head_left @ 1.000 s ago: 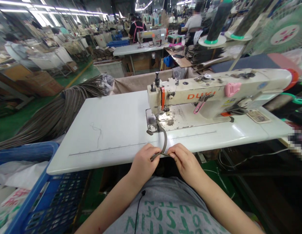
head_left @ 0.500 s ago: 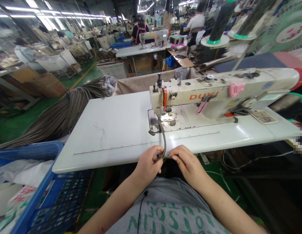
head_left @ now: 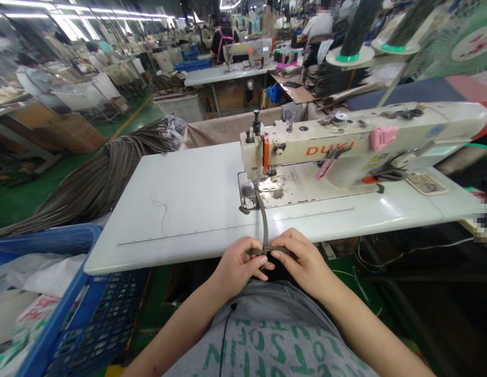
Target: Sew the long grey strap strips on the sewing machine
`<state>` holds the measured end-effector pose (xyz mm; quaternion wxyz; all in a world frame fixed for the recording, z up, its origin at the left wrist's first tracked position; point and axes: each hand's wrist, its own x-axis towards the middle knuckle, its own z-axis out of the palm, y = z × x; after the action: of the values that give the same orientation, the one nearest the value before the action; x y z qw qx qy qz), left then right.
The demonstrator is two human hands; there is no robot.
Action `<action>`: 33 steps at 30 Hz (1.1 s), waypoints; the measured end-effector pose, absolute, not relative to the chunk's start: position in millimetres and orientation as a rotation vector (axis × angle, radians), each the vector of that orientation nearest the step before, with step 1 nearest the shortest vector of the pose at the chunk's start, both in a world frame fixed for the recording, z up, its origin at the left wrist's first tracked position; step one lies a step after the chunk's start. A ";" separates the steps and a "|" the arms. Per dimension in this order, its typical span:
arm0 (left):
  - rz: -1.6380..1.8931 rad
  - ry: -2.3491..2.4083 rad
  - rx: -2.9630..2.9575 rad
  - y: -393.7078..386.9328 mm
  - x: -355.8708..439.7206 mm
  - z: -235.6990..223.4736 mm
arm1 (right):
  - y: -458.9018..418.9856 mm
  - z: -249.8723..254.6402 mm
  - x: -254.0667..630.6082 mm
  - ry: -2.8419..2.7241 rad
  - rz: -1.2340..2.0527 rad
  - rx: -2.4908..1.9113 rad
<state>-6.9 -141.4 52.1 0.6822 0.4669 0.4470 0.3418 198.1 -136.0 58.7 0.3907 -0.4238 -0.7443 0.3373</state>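
A narrow grey-brown fabric strip runs from under the needle area of the sewing machine down over the table's front edge. At that edge my left hand pinches a folded part of the strip between thumb and fingers. My right hand grips a piece of the strip that points to the right, thumb and forefinger pressed together. Between the two hands the pieces cross close to the hanging length. Whether they are joined there, I cannot tell.
The white sewing table has a loose thread on its left part. Left of it stand a blue crate with plastic bags and a big bundle of grey-brown strips. Thread cones and a fan are at right.
Both hands have shifted slightly, and the right hand has moved a bit up and rightward. More of the strip shows between my hands. The camera view has tilted a little.
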 end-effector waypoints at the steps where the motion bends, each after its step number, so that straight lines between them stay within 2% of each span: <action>1: 0.763 1.014 1.057 -141.3 -6.2 51.3 | -135.7 57.1 197.5 -1.864 0.866 -1.090; 12: 0.748 1.212 1.240 -138.3 -2.8 41.2 | -133.0 48.0 194.4 -1.746 0.945 -1.170; 27: 0.766 1.233 1.428 -136.8 -5.2 36.6 | -134.5 48.6 196.1 -1.695 1.083 -1.163; 33: 0.770 1.471 2.019 -136.9 -8.2 44.1 | -139.4 52.1 193.4 -1.713 1.066 -1.147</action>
<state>-8.2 -136.9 44.1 0.2606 0.7458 0.5431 0.2844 193.4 -139.4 52.1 0.3991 -0.4531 -0.6767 0.4213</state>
